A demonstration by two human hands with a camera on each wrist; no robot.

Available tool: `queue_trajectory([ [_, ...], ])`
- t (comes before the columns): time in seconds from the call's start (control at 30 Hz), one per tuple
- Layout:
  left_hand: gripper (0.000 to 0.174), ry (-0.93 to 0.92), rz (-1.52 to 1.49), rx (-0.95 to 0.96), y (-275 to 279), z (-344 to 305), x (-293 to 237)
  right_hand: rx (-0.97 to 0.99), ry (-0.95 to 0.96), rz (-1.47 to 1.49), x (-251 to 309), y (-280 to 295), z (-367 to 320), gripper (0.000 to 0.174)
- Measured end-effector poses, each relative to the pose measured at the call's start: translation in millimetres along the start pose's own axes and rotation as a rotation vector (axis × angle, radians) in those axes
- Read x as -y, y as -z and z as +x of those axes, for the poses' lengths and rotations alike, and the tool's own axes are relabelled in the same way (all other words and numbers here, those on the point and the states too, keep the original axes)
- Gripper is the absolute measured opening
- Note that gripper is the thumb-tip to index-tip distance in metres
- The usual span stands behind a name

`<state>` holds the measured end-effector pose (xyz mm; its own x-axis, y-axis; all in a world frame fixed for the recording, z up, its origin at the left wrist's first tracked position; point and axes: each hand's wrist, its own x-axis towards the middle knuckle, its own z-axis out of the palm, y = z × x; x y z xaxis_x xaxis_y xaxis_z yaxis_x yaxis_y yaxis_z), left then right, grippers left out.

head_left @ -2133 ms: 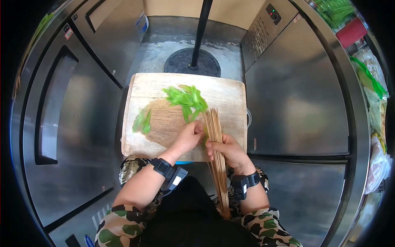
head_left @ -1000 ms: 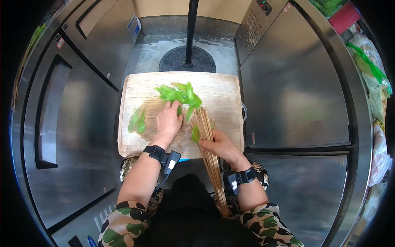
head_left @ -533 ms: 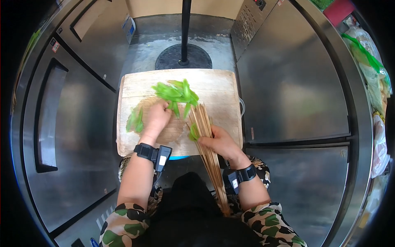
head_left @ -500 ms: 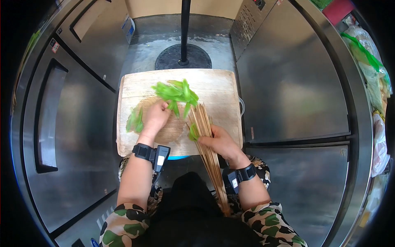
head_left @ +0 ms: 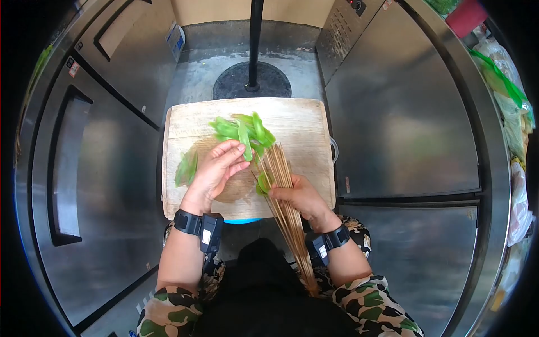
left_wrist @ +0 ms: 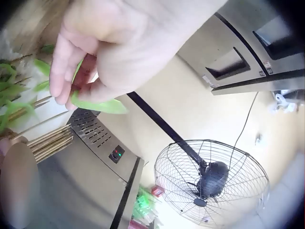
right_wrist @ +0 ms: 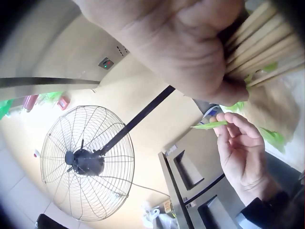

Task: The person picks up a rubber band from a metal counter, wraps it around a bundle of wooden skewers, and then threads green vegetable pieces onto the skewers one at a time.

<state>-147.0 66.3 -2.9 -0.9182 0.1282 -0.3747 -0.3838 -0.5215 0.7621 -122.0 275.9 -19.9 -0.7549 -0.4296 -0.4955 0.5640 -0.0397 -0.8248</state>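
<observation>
My left hand (head_left: 214, 169) pinches one thin green vegetable slice (head_left: 245, 142) between thumb and fingers, above the wooden cutting board (head_left: 306, 126). The same slice (right_wrist: 209, 125) shows edge-on in the right wrist view. With my right hand (head_left: 303, 197) I grip a thick bundle of bamboo skewers (head_left: 292, 227), their upper ends over the board and the lower ends toward my lap. Another green slice (head_left: 261, 184) sits by my right thumb at the bundle's left side. Past my left fingertips lies a pile of green slices (head_left: 225, 127).
A few more slices (head_left: 185, 168) lie at the board's left, beside a damp patch. Steel cabinets (head_left: 401, 123) flank the board on both sides. Behind it a black pole rises from a round base (head_left: 230, 84); the wrist views show a wire fan (left_wrist: 212, 179) on a pole.
My left hand goes from beside the skewers to the pile, then comes back toward me, turned palm up, with a slice pinched in it. My right hand keeps its grip on the skewers.
</observation>
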Motion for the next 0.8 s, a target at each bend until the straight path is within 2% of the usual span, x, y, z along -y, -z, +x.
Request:
queue_trajectory([
  [0.27, 0.009, -0.064, 0.108, -0.038, 8, 6, 5, 0.032, -0.006, 0.012, 3, -6, 2, 0.008],
  [0.47, 0.005, -0.033, 0.108, -0.073, 0, 5, 6, 0.057, 0.004, -0.008, 7, -10, 0, 0.008],
  [0.63, 0.013, -0.038, 0.123, -0.075, 2, 7, 9, 0.075, 0.002, -0.026, 7, -10, -2, 0.007],
  [0.8, 0.032, -0.101, 0.152, -0.105, -8, 1, 6, 0.1, 0.008, -0.066, 7, -9, -2, 0.008],
])
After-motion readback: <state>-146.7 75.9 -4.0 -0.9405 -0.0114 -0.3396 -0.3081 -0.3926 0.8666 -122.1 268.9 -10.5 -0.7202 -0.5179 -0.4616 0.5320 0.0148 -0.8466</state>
